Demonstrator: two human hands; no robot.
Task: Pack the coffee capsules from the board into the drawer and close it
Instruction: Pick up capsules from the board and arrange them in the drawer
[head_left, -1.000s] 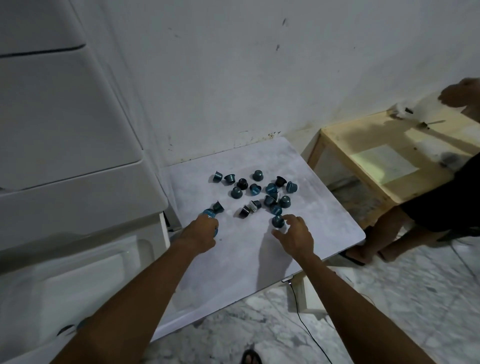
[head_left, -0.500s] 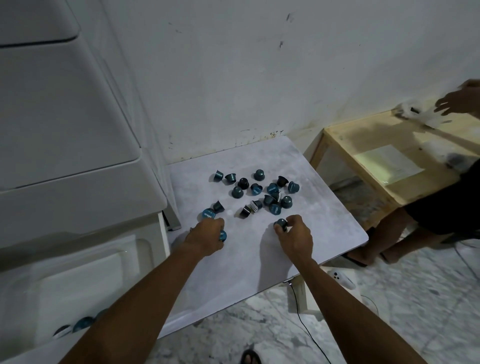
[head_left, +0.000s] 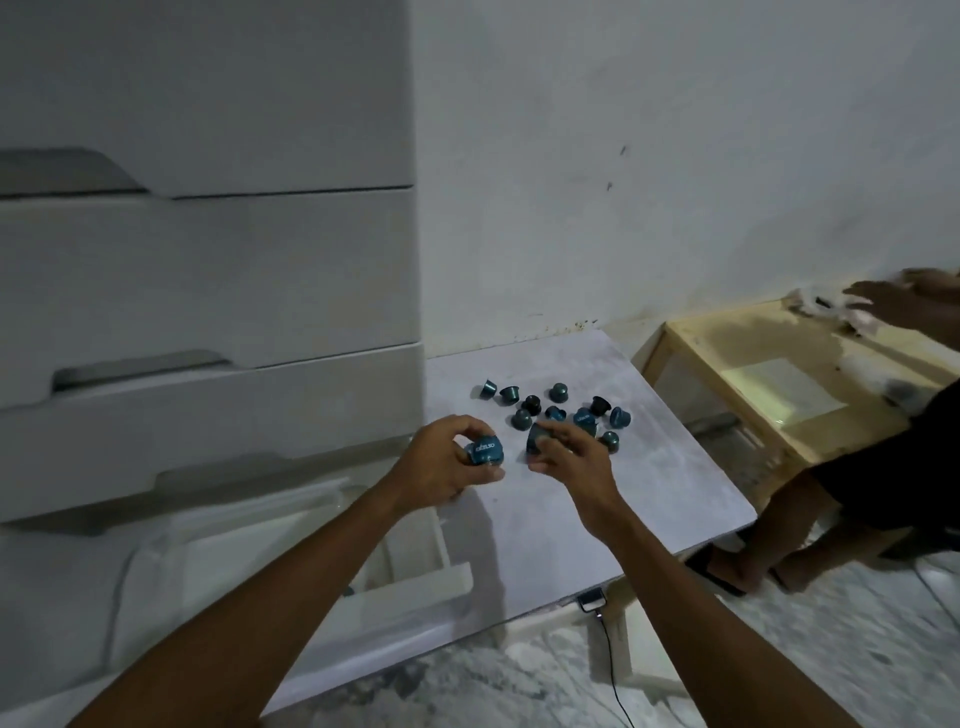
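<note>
Several teal coffee capsules (head_left: 558, 392) lie scattered on the pale grey board (head_left: 649, 467), toward its far side. My left hand (head_left: 441, 465) is lifted above the board's left edge and grips teal capsules (head_left: 485, 452) with white lettering. My right hand (head_left: 569, 457) is raised beside it, fingers closed on another teal capsule (head_left: 535, 436). The white plastic drawer (head_left: 291, 561) stands pulled open below my left arm, at the bottom of the drawer unit (head_left: 208, 286). My forearm hides part of its inside.
A wooden table (head_left: 779, 374) stands to the right of the board, where another person's hand (head_left: 893, 306) handles a white cloth. That person's legs and feet (head_left: 737, 566) are near the board's right corner. A cable (head_left: 613, 670) hangs under the board.
Both hands have lifted off the board with capsules and moved left toward the drawer. The view has swung so more of the drawer unit shows.
</note>
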